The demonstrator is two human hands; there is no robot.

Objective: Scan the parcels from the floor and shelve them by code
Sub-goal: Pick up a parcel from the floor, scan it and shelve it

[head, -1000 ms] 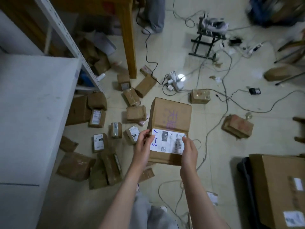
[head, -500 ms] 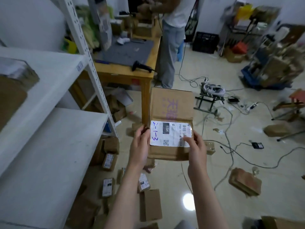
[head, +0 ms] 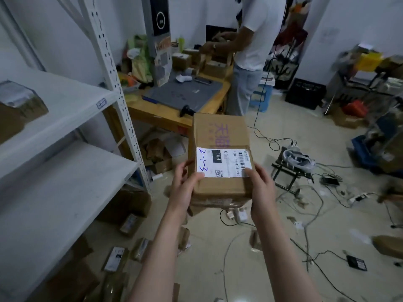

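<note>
I hold a brown cardboard parcel in front of me at chest height. Its white label faces up and carries "2-1-3" in blue handwriting beside a barcode. My left hand grips the parcel's near left edge, thumb on top. My right hand grips the near right edge, thumb on the label corner. A black handheld scanner lies on the wooden table just beyond the parcel. White metal shelves stand at my left. Several small parcels lie on the floor below.
A person in a white shirt works at the far side of the table. One parcel sits on the upper shelf. Cables, a black stand and power strips cross the floor at right. A black crate stands by the far wall.
My view has lifted from the floor up to the room. Both hands have raised the parcel with it, holding the same grip, and the table and shelves now fill the view.
</note>
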